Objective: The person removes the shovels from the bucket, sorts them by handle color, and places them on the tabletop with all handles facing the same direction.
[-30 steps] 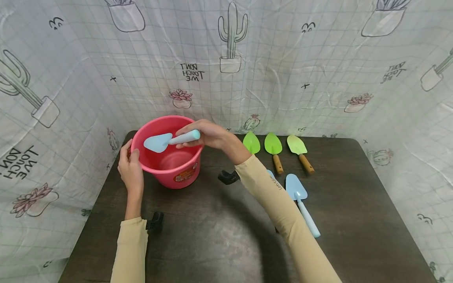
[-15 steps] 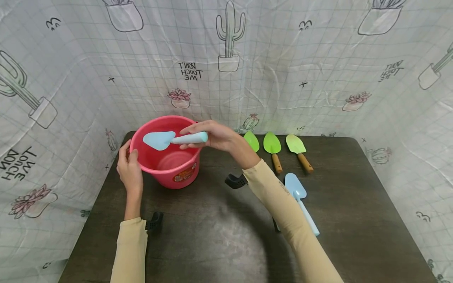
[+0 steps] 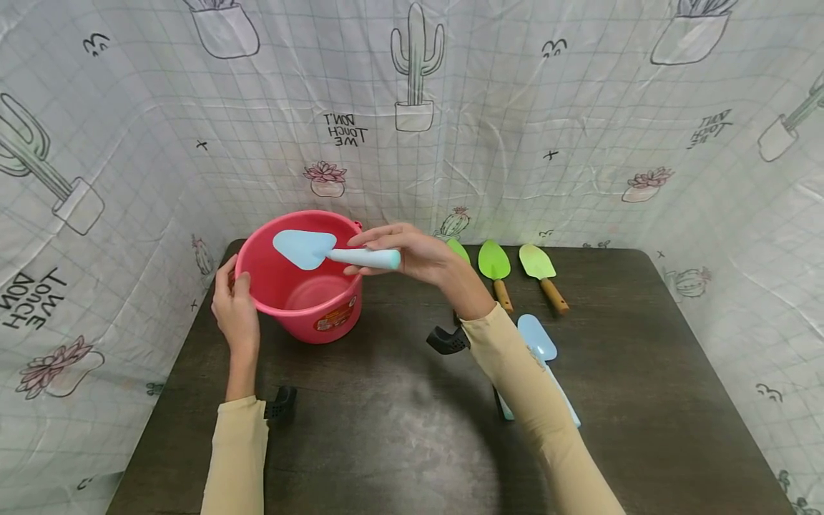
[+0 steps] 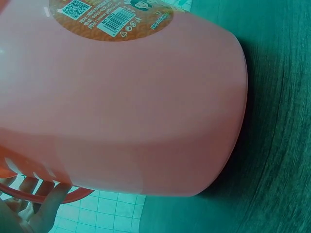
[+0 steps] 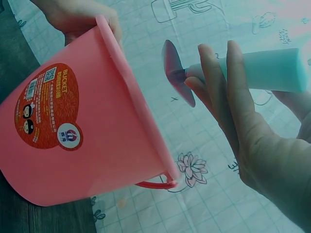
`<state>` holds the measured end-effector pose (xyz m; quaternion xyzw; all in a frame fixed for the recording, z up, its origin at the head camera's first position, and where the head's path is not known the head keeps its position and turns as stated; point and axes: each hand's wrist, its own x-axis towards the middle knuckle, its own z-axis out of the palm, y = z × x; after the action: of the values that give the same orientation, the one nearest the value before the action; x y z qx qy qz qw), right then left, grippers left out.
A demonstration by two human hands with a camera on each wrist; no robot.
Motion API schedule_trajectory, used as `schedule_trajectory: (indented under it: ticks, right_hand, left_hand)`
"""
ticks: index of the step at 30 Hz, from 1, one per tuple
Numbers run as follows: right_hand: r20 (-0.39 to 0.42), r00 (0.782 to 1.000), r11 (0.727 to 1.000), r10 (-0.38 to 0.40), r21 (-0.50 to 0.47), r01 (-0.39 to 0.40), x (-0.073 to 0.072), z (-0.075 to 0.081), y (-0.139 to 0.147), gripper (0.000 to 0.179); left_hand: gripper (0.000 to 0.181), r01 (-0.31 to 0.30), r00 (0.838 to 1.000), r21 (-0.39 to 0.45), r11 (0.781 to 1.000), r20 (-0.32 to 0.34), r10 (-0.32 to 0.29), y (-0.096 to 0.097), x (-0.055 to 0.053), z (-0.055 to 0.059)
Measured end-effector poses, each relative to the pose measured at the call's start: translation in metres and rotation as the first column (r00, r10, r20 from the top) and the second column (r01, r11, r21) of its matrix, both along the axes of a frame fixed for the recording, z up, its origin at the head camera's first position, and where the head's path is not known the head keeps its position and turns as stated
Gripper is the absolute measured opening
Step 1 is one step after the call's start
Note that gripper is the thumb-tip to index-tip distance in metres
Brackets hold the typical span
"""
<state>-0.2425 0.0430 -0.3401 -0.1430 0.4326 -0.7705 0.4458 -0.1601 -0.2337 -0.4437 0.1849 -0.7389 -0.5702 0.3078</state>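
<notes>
A pink bucket [image 3: 302, 322] stands upright at the table's back left, with an orange label on its side. My left hand [image 3: 238, 315] grips its left rim, the thumb lying over the edge. Above the right part of the opening, my right hand [image 3: 415, 252] holds a light-blue trowel [image 3: 304, 247] by the handle, between thumb and fingers. Its blade points left over the bucket, higher than the rim. In the right wrist view, the trowel's pale handle [image 5: 272, 70] lies against the fingers and the blade is apart from the bucket.
Green trowels with wooden handles lie at the back, including a middle one [image 3: 494, 260] and a right one [image 3: 537, 262]. A light-blue trowel [image 3: 537, 337] lies nearer, partly under the right forearm, beside another handle end [image 3: 506, 410]. A patterned curtain [image 3: 508, 107] surrounds the dark table [image 3: 386, 429].
My right hand has moved right, carrying the trowel with it, and the trowel's handle end has shifted away from the bucket. The left hand and bucket stay in place.
</notes>
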Motion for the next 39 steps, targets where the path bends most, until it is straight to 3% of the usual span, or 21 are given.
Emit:
schedule_trajectory:
  ticks: [8, 13, 27, 39]
  right_hand:
    - [-0.012, 1.000, 0.996, 0.001, -0.086, -0.002, 0.006, -0.002, 0.018, 0.032]
    - [-0.063, 0.998, 0.997, -0.019, -0.074, 0.015, 0.010, -0.003, 0.030, 0.035]
    - [-0.102, 0.990, 0.992, -0.095, -0.097, 0.085, 0.019, -0.002, 0.070, 0.029]
    - [-0.037, 0.992, 0.981, -0.123, -0.153, 0.116, 0.031, -0.008, 0.098, 0.029]
  left_hand:
    - [0.038, 0.001, 1.000, -0.001, 1.000, -0.005, -0.002, 0.000, 0.000, -0.001]
    - [0.038, 0.000, 1.000, 0.002, 1.000, 0.002, 0.000, 0.001, 0.001, -0.002]
    - [0.038, -0.011, 1.000, 0.004, 1.000, -0.008, 0.011, 0.002, 0.005, -0.003]
    - [0.037, -0.015, 1.000, -0.009, 1.000, -0.017, 0.015, 0.005, 0.010, -0.004]
